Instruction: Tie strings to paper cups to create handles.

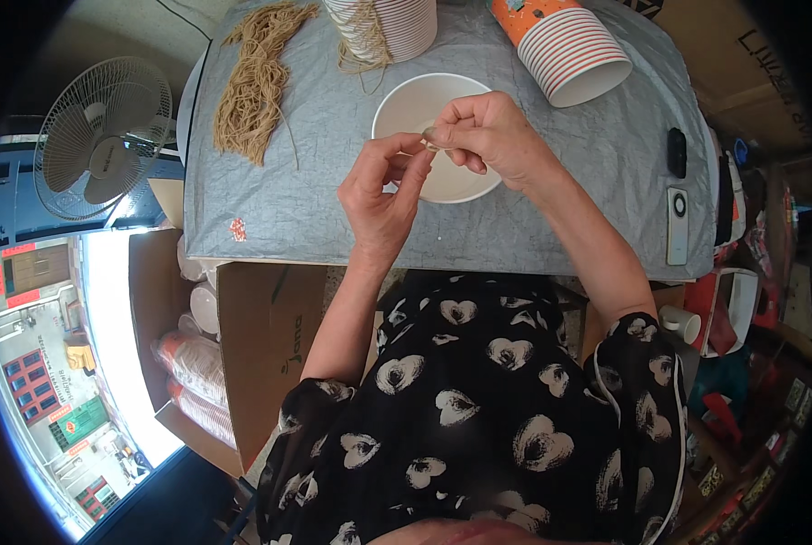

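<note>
My left hand [378, 193] and my right hand [498, 138] meet above a white paper bowl [456, 188]. Both are closed, thumbs against forefingers, pinching a small tan strand [431, 146] between them. The strand looks like twine, but most of it is hidden by the fingers. The bowl stands on the grey-covered table [324, 213], its mouth facing up and its inside partly covered by my hands. Behind it, a tall stack of white paper bowls [406, 32] has loose twine [366, 41] draped down its side.
A bundle of tan twine [256, 86] lies at the far left. Nested orange-printed bowls [574, 59] lie tilted at the far right. A phone [678, 225] and a black object [677, 153] rest by the right edge. Left stand a fan [106, 136] and an open carton [265, 341].
</note>
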`<action>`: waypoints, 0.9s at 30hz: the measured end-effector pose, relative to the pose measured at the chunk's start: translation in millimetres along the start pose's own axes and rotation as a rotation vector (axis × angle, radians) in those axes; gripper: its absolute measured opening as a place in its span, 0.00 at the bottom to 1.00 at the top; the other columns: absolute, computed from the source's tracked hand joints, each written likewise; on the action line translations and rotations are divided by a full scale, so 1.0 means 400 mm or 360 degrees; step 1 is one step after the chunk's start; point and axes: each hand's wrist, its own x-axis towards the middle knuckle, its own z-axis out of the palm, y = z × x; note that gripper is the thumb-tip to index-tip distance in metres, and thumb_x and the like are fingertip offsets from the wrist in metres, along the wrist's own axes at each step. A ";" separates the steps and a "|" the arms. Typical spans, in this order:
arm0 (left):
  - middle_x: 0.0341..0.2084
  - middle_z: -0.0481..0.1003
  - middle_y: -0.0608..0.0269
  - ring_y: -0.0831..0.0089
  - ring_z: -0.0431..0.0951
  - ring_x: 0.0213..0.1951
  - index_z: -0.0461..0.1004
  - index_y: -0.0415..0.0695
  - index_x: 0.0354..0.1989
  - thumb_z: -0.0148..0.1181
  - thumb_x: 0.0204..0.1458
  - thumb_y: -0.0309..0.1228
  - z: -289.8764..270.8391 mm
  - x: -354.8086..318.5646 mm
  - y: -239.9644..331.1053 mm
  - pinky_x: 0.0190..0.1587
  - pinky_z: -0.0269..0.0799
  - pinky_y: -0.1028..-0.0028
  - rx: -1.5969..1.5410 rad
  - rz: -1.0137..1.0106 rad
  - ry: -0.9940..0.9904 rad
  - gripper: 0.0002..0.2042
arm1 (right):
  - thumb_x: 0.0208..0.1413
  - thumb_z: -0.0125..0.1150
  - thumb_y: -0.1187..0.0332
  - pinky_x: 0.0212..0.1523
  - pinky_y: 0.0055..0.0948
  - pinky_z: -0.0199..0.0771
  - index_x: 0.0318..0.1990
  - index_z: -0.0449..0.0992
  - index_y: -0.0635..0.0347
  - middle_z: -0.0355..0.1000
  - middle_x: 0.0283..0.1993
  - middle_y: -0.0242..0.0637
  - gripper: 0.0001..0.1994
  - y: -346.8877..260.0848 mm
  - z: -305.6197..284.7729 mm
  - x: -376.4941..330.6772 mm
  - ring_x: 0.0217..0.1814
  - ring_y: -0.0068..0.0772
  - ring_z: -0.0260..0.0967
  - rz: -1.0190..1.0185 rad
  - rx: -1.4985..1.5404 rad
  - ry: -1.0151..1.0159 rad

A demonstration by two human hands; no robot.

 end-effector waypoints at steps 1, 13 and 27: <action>0.34 0.79 0.64 0.80 0.80 0.27 0.79 0.41 0.38 0.68 0.52 0.18 0.001 0.002 0.000 0.27 0.75 0.80 0.0001 0.0001 -0.0004 0.07 | 0.56 0.67 0.71 0.14 0.16 0.53 0.30 0.78 0.65 0.72 0.19 0.32 0.07 -0.001 -0.001 -0.001 0.14 0.13 0.59 0.0011 -0.0021 0.0000; 0.34 0.82 0.59 0.75 0.84 0.34 0.77 0.35 0.40 0.62 0.60 0.24 -0.039 0.021 0.050 0.31 0.77 0.80 -0.0495 -0.0754 -0.0158 0.05 | 0.60 0.64 0.69 0.27 0.17 0.66 0.39 0.80 0.63 0.73 0.29 0.27 0.07 0.024 -0.025 -0.027 0.26 0.14 0.65 -0.0454 -0.0367 0.0143; 0.32 0.82 0.60 0.77 0.83 0.32 0.79 0.36 0.40 0.66 0.57 0.26 -0.028 0.024 0.050 0.29 0.74 0.81 -0.0565 -0.0958 -0.0187 0.07 | 0.50 0.71 0.76 0.34 0.22 0.75 0.40 0.81 0.63 0.77 0.36 0.32 0.09 0.077 0.052 -0.085 0.35 0.23 0.75 -0.0933 -0.0769 0.0483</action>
